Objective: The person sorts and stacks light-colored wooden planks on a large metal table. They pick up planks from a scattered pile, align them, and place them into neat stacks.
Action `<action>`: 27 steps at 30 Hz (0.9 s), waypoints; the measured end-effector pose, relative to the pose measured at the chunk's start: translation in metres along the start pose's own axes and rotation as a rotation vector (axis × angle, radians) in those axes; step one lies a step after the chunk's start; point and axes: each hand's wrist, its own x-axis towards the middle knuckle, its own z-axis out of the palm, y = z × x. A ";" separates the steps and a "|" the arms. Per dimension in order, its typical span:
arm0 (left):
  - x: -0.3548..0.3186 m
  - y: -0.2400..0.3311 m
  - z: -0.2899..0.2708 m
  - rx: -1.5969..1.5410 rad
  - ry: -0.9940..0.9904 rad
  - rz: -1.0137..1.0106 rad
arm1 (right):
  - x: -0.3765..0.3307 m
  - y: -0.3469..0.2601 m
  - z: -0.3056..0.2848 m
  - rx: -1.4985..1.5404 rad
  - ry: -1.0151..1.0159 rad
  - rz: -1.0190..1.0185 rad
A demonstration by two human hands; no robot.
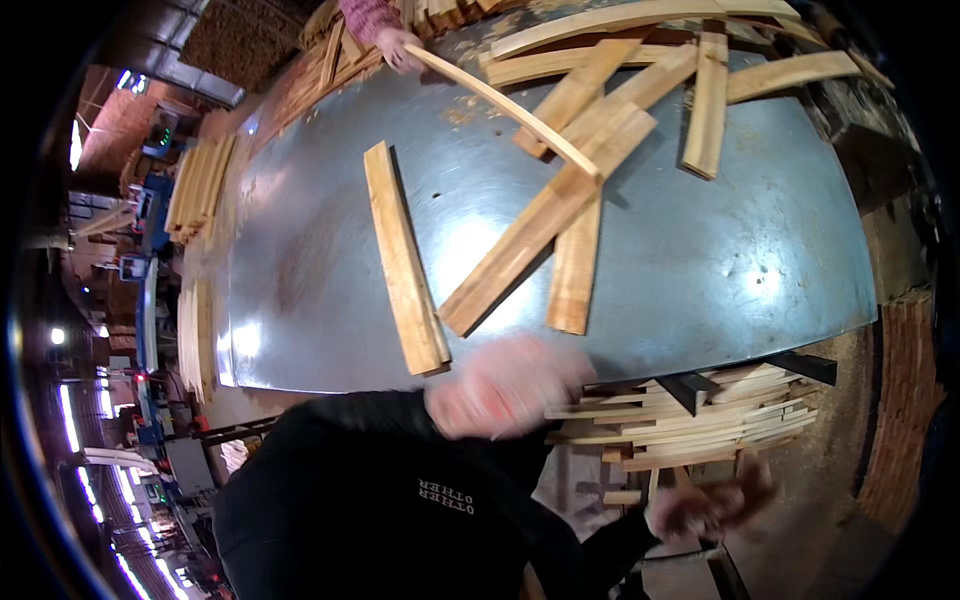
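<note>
My left hand (505, 385) is a pinkish motion blur at the front edge of the grey metal table (700, 260), just below the near end of a long wooden slat (403, 260); the blur hides its grip. My right hand (712, 505) is lower right, below the table, beside a stack of thin wooden slats (690, 420). Its fingers look spread and nothing shows in it. Several slats lie crossed in a loose pile (590, 150) on the table.
At the table's far edge another person's hand (397, 45) holds a long thin curved strip (500, 105). Stacks of slats (198, 185) stand left of the table. Sawdust covers the floor (840, 480) at right, beside a brick wall (905, 400).
</note>
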 end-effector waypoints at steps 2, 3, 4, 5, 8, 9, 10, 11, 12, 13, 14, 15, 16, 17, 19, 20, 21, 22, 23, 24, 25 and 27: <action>-0.002 -0.040 -0.095 0.658 0.500 -0.148 | -0.006 -0.094 0.076 0.089 -0.279 -0.105; -0.018 -0.084 -0.122 0.898 0.613 -0.292 | -0.015 -0.124 0.124 0.044 -0.447 -0.107; -0.042 -0.118 -0.135 0.861 0.642 -0.637 | -0.021 -0.143 0.172 -0.015 -0.629 -0.076; -0.034 -0.120 -0.129 0.871 0.558 -0.697 | -0.006 -0.129 0.208 -0.032 -0.822 0.002; -0.017 -0.130 -0.127 0.820 0.353 -0.842 | -0.051 -0.156 0.294 -0.311 -0.824 0.024; -0.021 -0.137 -0.131 0.771 0.378 -0.844 | -0.073 -0.165 0.308 -0.500 -0.780 -0.084; -0.029 -0.140 -0.150 0.679 0.399 -0.845 | -0.093 -0.170 0.314 -0.690 -0.723 -0.199; -0.034 -0.144 -0.172 0.588 0.420 -0.842 | -0.104 -0.165 0.315 -0.587 -0.746 -0.191; -0.038 -0.154 -0.193 0.561 0.452 -0.843 | -0.104 -0.158 0.314 -0.473 -0.753 -0.178; -0.049 -0.166 -0.217 0.553 0.495 -0.854 | -0.110 -0.170 0.311 -0.341 -0.776 -0.160; -0.070 -0.186 -0.230 0.422 0.628 -0.690 | -0.123 -0.181 0.300 -0.121 -0.794 0.040; -0.089 -0.199 -0.249 -0.060 0.696 -0.578 | -0.140 -0.211 0.281 -0.048 -0.913 0.111; -0.093 -0.192 -0.274 -0.419 0.619 -0.542 | -0.146 -0.210 0.280 0.252 -1.044 0.285; -0.103 -0.185 -0.297 -0.773 0.534 -0.511 | -0.156 -0.205 0.273 0.554 -1.165 0.476; -0.127 -0.189 -0.309 -1.356 0.458 -0.274 | -0.185 -0.245 0.268 1.252 -1.348 1.053; -0.132 -0.195 -0.307 -1.439 0.433 -0.254 | -0.199 -0.257 0.278 1.326 -1.406 1.149; -0.133 -0.200 -0.306 -1.521 0.402 -0.225 | -0.208 -0.270 0.295 1.406 -1.465 1.235; -0.133 -0.206 -0.303 -1.610 0.315 -0.180 | -0.217 -0.276 0.312 1.407 -1.497 1.214; -0.132 -0.200 -0.301 -1.562 0.313 -0.255 | -0.223 -0.280 0.330 1.410 -1.535 1.197; -0.132 -0.190 -0.299 -1.502 0.319 -0.330 | -0.227 -0.271 0.352 1.093 -1.548 0.989; -0.129 -0.185 -0.296 -1.436 0.317 -0.407 | -0.231 -0.253 0.374 0.786 -1.518 0.786; -0.111 -0.192 -0.272 -1.178 0.432 -0.459 | -0.267 -0.293 0.349 0.347 -1.430 0.465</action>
